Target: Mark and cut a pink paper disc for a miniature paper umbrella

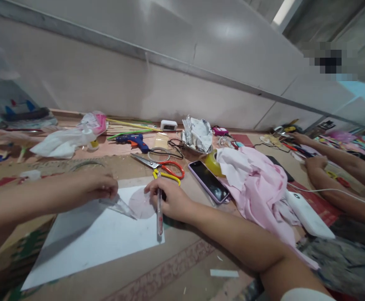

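My left hand [105, 188] is closed around a pointed, shiny grey blade-like tool [119, 207]; its handle is hidden, so I cannot tell its exact kind. The tip reaches the left edge of a thin pale pink disc [140, 205] lying on a white paper sheet [100, 242]. In my right hand [171, 198] a clear pen [160, 215] is held between the fingers, pointing down the sheet. Its fingertips rest at the disc's upper right edge. Just beyond that hand lie scissors with red and yellow handles [172, 169].
A phone [209, 182], yellow tape roll [213, 163] and pink cloth [257, 179] lie to the right. A blue glue gun [135, 141] and white crumpled plastic [66, 142] are toward the wall. Another person's arms [335, 167] work at far right.
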### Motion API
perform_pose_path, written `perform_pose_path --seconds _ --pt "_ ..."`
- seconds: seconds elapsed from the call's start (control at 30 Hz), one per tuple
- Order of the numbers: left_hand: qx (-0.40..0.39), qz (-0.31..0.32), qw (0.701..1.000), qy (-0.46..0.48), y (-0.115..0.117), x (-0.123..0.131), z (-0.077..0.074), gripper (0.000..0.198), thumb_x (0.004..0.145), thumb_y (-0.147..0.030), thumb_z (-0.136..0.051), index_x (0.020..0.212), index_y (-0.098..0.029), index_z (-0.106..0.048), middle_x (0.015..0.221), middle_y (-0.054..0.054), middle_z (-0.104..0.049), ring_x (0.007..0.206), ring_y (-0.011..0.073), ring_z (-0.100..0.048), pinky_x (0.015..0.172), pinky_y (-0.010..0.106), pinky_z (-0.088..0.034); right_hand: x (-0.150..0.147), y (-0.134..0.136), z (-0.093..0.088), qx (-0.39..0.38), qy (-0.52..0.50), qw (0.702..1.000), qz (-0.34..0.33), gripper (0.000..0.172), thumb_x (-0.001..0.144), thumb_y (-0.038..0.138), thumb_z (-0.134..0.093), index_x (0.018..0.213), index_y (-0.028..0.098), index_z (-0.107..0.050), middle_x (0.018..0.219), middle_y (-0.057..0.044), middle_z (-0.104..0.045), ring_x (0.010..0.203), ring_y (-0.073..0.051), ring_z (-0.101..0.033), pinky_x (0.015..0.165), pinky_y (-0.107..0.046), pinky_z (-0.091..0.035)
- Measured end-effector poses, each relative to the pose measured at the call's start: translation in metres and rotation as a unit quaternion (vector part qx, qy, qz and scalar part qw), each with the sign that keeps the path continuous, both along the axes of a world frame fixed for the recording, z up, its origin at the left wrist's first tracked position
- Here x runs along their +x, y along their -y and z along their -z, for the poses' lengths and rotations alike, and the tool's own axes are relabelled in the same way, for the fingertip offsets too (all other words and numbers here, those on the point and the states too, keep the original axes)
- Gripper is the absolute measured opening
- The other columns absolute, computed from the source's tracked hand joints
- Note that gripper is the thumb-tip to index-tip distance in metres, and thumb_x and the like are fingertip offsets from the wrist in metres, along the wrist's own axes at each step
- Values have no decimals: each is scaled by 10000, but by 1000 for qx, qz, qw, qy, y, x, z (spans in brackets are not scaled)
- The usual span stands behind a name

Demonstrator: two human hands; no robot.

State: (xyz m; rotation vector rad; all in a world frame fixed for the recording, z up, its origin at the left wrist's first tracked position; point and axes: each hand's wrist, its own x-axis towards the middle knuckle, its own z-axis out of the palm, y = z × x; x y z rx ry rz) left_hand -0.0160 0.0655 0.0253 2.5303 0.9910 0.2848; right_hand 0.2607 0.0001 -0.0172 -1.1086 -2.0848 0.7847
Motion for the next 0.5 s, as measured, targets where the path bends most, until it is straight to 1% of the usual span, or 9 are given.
perform_pose_path --seconds 0.03,0.1,0.17,0.23,0.27,0.3,0.37,0.43,0.5 --pt "-32 22 999 -16 -1 -3 -5 505 966 -563 -415 733 -232 -716 750 -20 -686 710 141 -581 677 220 -439 0 0 0 5 -8 1000 -1 190 788 71 -578 885 230 -542 982 -35 -711 924 -181 -670 865 -309 -527" --pt "-86 22 995 -36 -3 -7 -15 454 994 -507 -381 998 -275 -771 864 -23 -727 757 145 -606 686 209 -450 0 0 -1 9 -25 1000 -10 178 794 84 -575 886 229 -530 1004 -49 -718 946 -190 -677 872 -324 -531" --pt "-124 13 991 -47 -3 -6 -23 426 1022 -400 -357 1217 -327 -729 1003 -28 -747 796 132 -626 727 207 -463 0 1 -2 6 -38 999 -9 173 807 86 -562 890 232 -518 1038 -60 -724 973 -196 -685 875 -336 -534" --pt "-149 32 987 -45 -2 1 -26 408 1021 -382 -397 1298 -338 -693 1121 -12 -751 928 152 -652 815 228 -479 0 2 -3 13 -34 999 -9 167 817 91 -560 884 235 -507 1072 -68 -730 1008 -201 -689 894 -351 -532" --pt "-166 47 984 -50 -1 6 -25 410 984 -432 -469 1319 -328 -681 1090 5 -762 903 169 -664 781 237 -486 0 2 -4 21 -27 999 -12 158 827 97 -559 884 235 -506 1090 -76 -731 1020 -206 -691 897 -357 -531" --pt "-167 29 984 -46 -1 11 -23 440 962 -470 -508 1345 -315 -660 1069 19 -763 892 183 -669 770 252 -488 0 3 -4 31 -22 999 -15 152 834 102 -560 891 234 -510 1105 -85 -732 1033 -212 -693 902 -364 -529" --pt "-161 -5 987 -20 0 20 -17 469 929 -503 -549 1321 -267 -653 989 30 -759 852 193 -664 732 266 -479 1 3 -6 57 -17 998 -11 150 844 104 -563 907 232 -518 1114 -93 -731 1058 -226 -690 919 -381 -519" --pt "-156 -23 987 -11 0 27 -12 412 900 -509 -593 1193 -238 -696 904 19 -746 799 187 -645 687 262 -452 2 4 -7 78 -16 997 0 121 869 124 -574 911 229 -530 1067 -88 -732 1012 -231 -686 901 -386 -511" --pt "-153 -10 988 -14 0 32 -7 311 885 -483 -629 1039 -237 -741 850 2 -733 753 169 -630 663 252 -426 3 4 -9 79 -7 997 4 59 911 173 -584 909 222 -552 976 -73 -729 899 -218 -675 828 -364 -505"
